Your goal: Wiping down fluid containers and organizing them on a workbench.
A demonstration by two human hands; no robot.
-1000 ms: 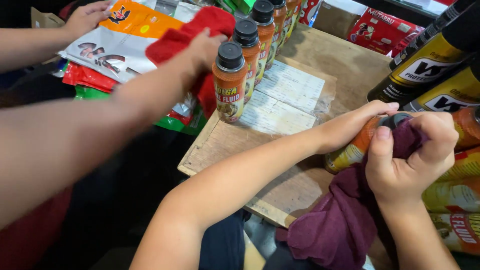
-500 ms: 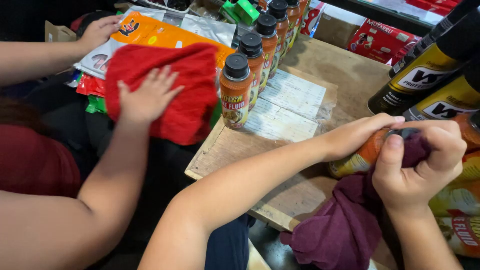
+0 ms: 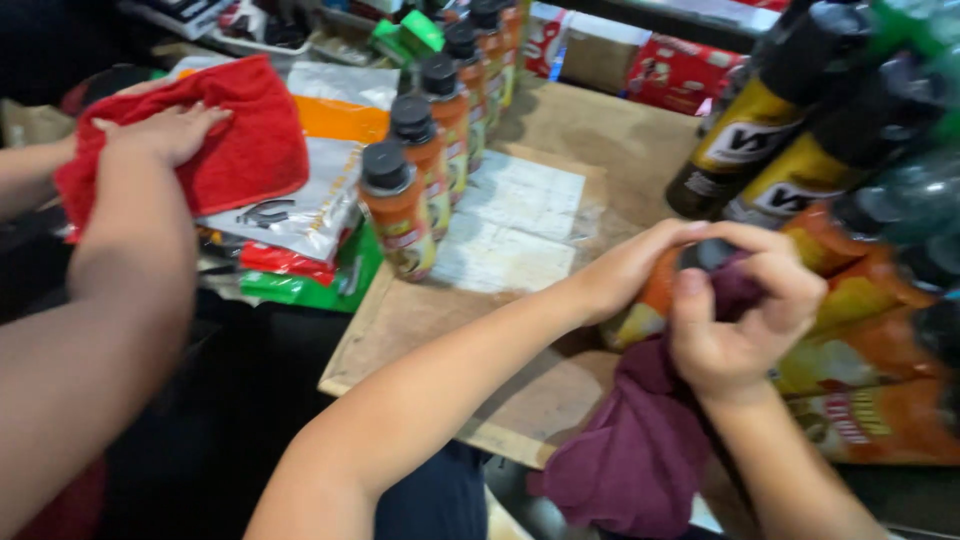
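My left hand (image 3: 625, 272) grips an orange bottle (image 3: 655, 300) lying on its side among other orange bottles at the right. My right hand (image 3: 735, 322) is closed on a maroon cloth (image 3: 640, 450), pressing it over the bottle's dark cap (image 3: 706, 253). The cloth hangs down below my hands. At the left, another person's hand (image 3: 160, 130) rests on a red cloth (image 3: 245, 150) spread over flat packets.
A row of upright orange bottles with black caps (image 3: 400, 215) runs back along a wooden board (image 3: 420, 320) with a paper sheet (image 3: 515, 225) on it. Dark bottles with yellow labels (image 3: 750, 140) lean at the right. Red boxes (image 3: 680, 70) stand behind.
The other person's hand and red cloth have shifted left, away from the bottle row. My hands stay on the same bottle and cloth, with my right fingers working over the cap.
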